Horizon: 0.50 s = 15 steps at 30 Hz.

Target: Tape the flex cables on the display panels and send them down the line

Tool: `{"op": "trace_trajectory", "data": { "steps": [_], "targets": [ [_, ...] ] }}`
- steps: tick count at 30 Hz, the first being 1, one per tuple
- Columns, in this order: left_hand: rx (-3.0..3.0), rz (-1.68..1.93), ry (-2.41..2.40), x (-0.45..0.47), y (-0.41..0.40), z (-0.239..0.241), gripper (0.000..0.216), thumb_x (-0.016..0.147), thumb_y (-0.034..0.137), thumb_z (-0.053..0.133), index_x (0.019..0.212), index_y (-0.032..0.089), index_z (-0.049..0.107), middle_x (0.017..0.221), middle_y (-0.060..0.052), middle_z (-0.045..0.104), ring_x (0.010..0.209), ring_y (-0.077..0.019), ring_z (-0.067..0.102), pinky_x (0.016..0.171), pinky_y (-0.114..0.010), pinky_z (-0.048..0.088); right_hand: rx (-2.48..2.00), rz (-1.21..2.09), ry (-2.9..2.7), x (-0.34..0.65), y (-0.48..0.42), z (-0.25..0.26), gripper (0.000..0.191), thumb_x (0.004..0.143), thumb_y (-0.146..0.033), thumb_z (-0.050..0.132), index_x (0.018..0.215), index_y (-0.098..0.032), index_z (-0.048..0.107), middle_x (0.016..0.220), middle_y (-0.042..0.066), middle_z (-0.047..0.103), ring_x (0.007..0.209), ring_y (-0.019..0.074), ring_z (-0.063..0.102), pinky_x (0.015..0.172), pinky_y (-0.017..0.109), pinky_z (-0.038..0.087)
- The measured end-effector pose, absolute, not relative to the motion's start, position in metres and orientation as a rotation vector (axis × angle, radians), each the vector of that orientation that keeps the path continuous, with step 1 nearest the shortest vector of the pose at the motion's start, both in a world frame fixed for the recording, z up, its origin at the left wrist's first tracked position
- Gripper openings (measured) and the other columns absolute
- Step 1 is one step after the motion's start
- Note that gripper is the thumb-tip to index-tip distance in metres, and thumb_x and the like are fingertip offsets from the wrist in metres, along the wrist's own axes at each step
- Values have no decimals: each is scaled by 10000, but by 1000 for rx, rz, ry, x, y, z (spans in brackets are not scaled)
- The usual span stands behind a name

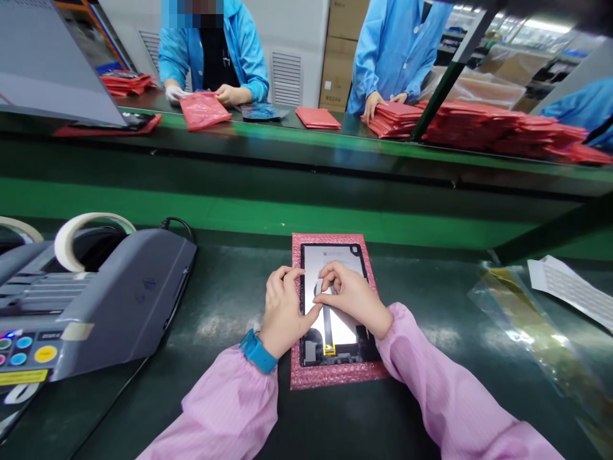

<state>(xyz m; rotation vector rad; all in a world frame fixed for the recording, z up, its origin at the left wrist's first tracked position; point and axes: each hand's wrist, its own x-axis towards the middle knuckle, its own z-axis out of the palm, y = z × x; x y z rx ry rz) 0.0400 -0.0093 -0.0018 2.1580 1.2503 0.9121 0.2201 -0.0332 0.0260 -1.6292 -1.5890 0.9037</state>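
R hand (357, 297) pinching pale strip (319, 286) over tablet panel (313, 257); L hand (286, 314) alongside, loosely curved, thumb apart from fingers. Flex cable (327, 329) nearside of R hand, approx. below fingertips.

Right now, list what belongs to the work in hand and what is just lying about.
In hand:
panel, between both hands
flat cable, on the panel
pink wrap, under the panel

Seemingly just lying about:
grey machine, left
clear strips, right
white sheet, far right
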Motion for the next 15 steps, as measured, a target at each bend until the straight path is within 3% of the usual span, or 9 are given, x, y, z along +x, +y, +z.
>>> {"op": "trace_trajectory", "data": {
  "steps": [8, 12, 15],
  "targets": [
    [1983, 985, 1146, 38, -8, 0, 576, 696, 304, 739, 1210, 236, 487, 1258, -122, 479, 1278, -386, 429, 1137, -622, 295, -1758, 596, -1532, 224, -6, 23, 246, 793, -279, 773, 968, -236, 606, 918, 1, 615, 782, 189, 579, 680, 304, 406],
    [1837, 1090, 976, 33, -4, 3, 417, 826, 282, 562, 1204, 256, 388, 1171, -93, 536, 1192, -287, 551, 1083, -521, 413, -1590, 623, -1426, 231, -1, 19, 106, 916, -280, 632, 1004, -221, 632, 1007, 46, 628, 844, 191, 610, 759, 332, 478],
    [1758, 1117, 842, 32, -1, 5, 391, 832, 218, 462, 1196, 279, 332, 1080, -57, 588, 1093, -232, 630, 992, -448, 499, -1447, 697, -1495, 232, -7, 21, 148, 986, -294, 559, 1004, -234, 693, 1107, 66, 654, 1003, 195, 628, 869, 342, 500]
  ]
}}
